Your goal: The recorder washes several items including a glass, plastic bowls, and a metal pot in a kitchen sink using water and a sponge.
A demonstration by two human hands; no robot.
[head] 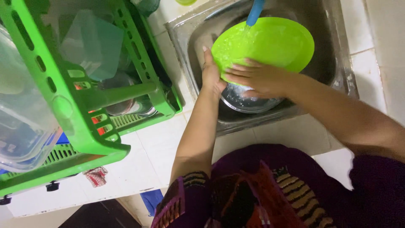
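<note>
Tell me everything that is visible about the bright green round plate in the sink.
The bright green round plastic plate is smooth, shallow and wet. It is held tilted over the steel sink, under water running from the blue tap spout. The left hand grips its lower left rim, and the right hand lies flat on its lower face. A round steel bowl sits just below it.

The sink [341, 63] is in the upper right of the frame, set in the counter [160, 147]. Inside the sink, a plate [270, 42] is under the tap [255, 12], and a metal bowl [247, 101] lies below the plate. The left hand [211, 74] is on the left edge of the plate, the right hand [257, 78] on its lower part. The dish rack [84, 105] stands on the counter at the left of the frame, with a clear box [21, 122] and a cup [90, 44] in it. A cloth [97, 176] lies under the rack, lower left.
</note>
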